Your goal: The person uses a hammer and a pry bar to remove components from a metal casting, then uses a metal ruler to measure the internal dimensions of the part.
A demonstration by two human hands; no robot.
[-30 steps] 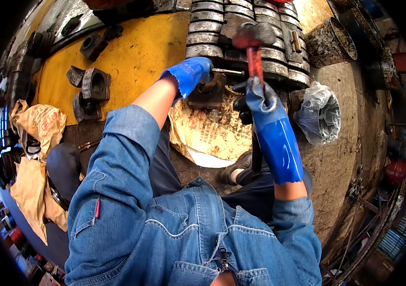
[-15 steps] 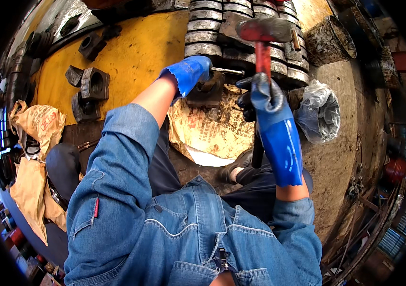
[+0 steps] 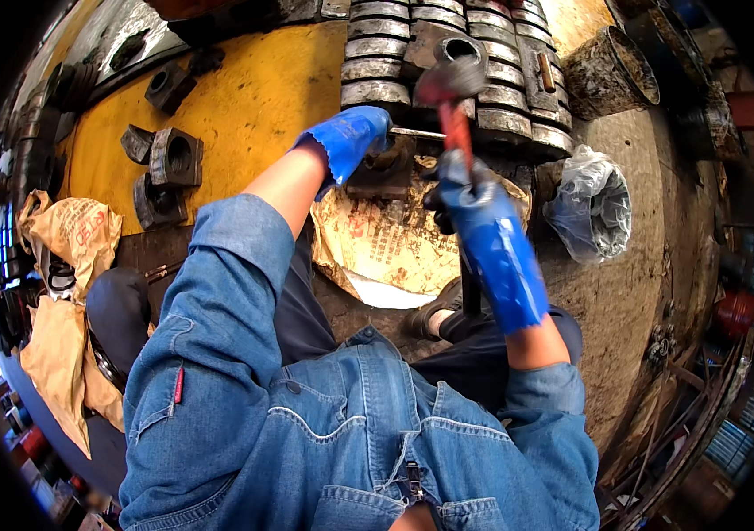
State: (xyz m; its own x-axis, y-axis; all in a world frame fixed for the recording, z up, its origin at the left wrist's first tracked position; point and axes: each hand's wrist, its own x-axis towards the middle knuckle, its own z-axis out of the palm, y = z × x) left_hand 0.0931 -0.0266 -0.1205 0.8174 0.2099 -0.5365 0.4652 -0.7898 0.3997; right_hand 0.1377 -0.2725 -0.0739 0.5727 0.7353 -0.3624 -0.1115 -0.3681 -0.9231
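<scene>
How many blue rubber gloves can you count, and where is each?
2: one glove on the left hand, holding a slim metal rod; one on the right hand, gripping a red-shafted hammer.

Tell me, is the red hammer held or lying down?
Held: the red hammer is in your gloved right hand, which wraps around its handle.

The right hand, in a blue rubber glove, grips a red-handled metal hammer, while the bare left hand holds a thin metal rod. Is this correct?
Not quite: the head view shows the left hand in a blue rubber glove too, not bare. It holds the thin metal rod; the right hand grips the red-handled metal hammer.
</scene>
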